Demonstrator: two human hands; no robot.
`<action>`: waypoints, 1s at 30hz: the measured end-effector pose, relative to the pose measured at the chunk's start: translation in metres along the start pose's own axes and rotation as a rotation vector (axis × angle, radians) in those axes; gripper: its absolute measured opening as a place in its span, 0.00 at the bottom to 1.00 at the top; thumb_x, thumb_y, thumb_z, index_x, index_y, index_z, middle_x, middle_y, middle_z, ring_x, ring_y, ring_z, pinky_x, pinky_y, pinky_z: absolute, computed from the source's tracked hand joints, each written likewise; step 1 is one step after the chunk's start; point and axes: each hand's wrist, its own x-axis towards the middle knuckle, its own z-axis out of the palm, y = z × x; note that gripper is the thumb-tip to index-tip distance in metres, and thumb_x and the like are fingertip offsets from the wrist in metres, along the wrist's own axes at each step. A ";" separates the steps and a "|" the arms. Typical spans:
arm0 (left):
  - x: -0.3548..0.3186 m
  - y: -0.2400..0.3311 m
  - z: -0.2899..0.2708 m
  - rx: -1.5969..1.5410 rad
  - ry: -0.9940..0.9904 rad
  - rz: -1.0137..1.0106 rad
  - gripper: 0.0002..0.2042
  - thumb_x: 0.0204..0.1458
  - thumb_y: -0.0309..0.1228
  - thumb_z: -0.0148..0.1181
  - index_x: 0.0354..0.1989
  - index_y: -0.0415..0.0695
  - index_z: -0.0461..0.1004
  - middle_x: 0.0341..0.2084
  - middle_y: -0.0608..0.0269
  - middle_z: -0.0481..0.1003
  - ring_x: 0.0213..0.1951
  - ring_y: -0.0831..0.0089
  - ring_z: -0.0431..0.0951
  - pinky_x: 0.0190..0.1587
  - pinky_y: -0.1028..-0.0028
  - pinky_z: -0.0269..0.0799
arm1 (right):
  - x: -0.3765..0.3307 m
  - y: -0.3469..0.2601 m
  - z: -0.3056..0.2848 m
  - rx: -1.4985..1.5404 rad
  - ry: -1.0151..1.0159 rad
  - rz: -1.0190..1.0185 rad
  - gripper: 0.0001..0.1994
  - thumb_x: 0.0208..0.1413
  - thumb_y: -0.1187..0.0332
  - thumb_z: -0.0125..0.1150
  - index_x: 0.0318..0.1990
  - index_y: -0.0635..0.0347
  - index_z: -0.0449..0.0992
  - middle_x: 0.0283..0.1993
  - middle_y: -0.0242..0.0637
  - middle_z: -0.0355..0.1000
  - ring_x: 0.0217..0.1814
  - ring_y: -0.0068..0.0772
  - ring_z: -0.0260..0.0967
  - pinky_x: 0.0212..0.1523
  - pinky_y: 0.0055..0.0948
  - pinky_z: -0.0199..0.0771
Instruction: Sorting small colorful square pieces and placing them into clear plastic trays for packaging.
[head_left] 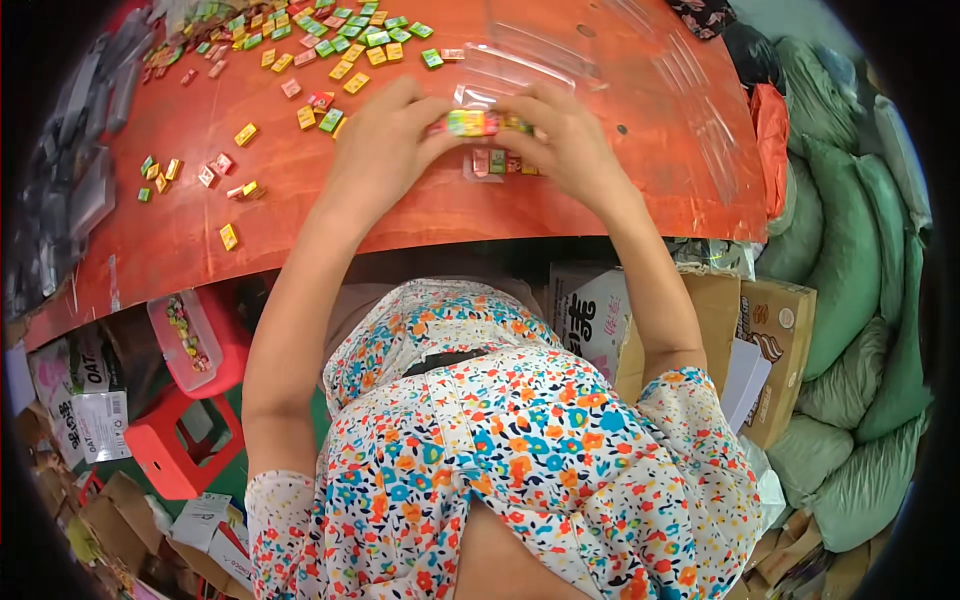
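Observation:
Both my hands are at the middle of the red table, pinching the two ends of a short row of small coloured boxes (pixel 472 123), blurred by motion. My left hand (pixel 385 140) grips the row's left end, and my right hand (pixel 567 140) has its fingers closed round the right end. Just below the row, a clear plastic tray (pixel 484 176) lies on the table, holding a few similar red, green and yellow boxes (pixel 498 161). My right hand partly hides that tray. Beyond my hands lie more clear plastic trays (pixel 530 70).
Loose small boxes (pixel 350 50) spread across the far left of the red table (pixel 420 215). Further clear trays (pixel 700 110) lie at the right. Green sacks (pixel 840 250) pile up beside the table; cardboard boxes (pixel 775 350) and a red stool (pixel 185 440) stand below its near edge.

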 end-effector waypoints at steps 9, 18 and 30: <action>0.050 -0.019 0.046 -0.070 -0.129 0.228 0.15 0.46 0.34 0.66 0.43 0.44 0.78 0.32 0.60 0.71 0.37 0.61 0.75 0.39 0.64 0.71 | -0.025 0.042 0.007 -0.044 0.061 0.262 0.16 0.52 0.66 0.66 0.48 0.57 0.78 0.41 0.37 0.72 0.41 0.38 0.72 0.41 0.33 0.71; 0.022 -0.032 0.034 0.006 -0.087 0.304 0.25 0.47 0.40 0.65 0.52 0.40 0.72 0.51 0.56 0.71 0.53 0.58 0.71 0.54 0.62 0.68 | -0.039 0.033 0.007 -0.130 0.166 0.217 0.17 0.51 0.66 0.67 0.49 0.58 0.78 0.45 0.37 0.72 0.42 0.38 0.71 0.41 0.34 0.72; 0.002 -0.021 0.038 0.366 -0.282 0.351 0.44 0.52 0.62 0.49 0.66 0.34 0.57 0.67 0.48 0.57 0.68 0.58 0.56 0.71 0.60 0.46 | -0.053 0.032 0.020 -0.340 -0.243 0.082 0.35 0.65 0.42 0.36 0.72 0.54 0.50 0.76 0.39 0.46 0.78 0.43 0.37 0.75 0.48 0.34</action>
